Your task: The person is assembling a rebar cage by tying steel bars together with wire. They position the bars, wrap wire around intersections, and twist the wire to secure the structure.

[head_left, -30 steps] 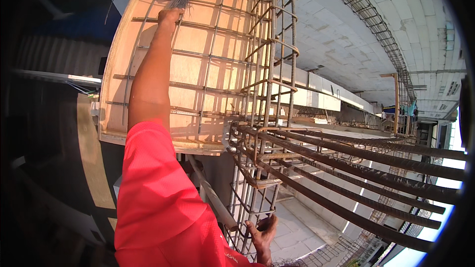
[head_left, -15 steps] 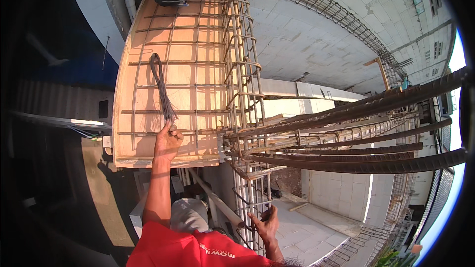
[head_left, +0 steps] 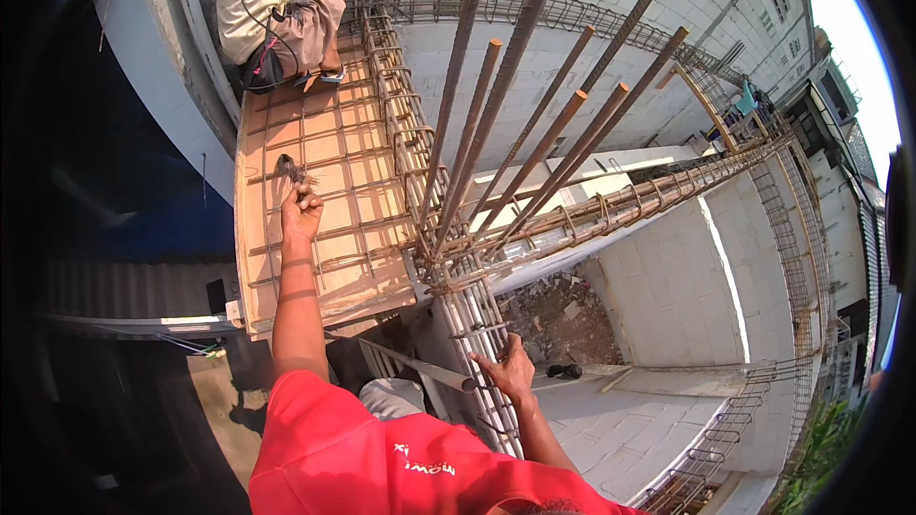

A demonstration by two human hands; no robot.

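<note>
My left hand is reached out over the plywood panel, its fingers closed at the splayed end of a bundle of thin dark tie wire. The looped end of the bundle points away from me. Under it, a grid of thin rebar covers the panel. Closer to me, my right hand holds the side of a long rebar cage, thumb on its bars and fingers curled, partly hidden. No tool shows in that hand.
Several thick rebar ends stick up from the cage joint. A person squats at the panel's far end. Another rebar cage runs right along a wall. Rubble lies far below, and a pipe lies near my body.
The view has tilted up and shifted, showing more of the squatting person and the upright bars. The wire bundle now looks shorter, its loop nearer my left hand. My right hand stays at the cage.
</note>
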